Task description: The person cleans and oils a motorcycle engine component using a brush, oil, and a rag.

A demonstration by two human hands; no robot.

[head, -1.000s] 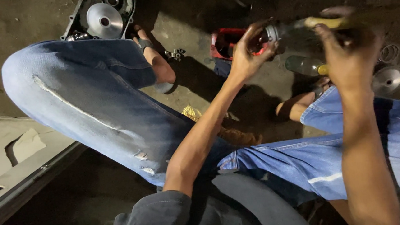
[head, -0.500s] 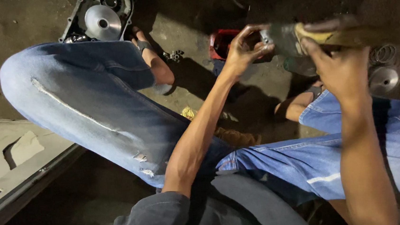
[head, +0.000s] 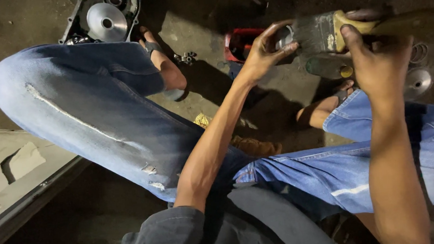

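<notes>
Brush work over the workshop floor

The right hand (head: 378, 68) has its grip closed round the yellow handle of a paintbrush (head: 323, 31), held level above the knees; the left hand (head: 263, 51) pinches a small metal part (head: 283, 36) against the dark bristles. Below them sit a red tray (head: 239, 43) and, further off, an engine cover (head: 103, 17) on the concrete floor (head: 3, 30).

Faded light-blue jeans (head: 98, 121), frayed rips at left knee; dark grey rolled sleeve (head: 169, 234); dark-strapped sandals (head: 152, 47); bare forearms.
</notes>
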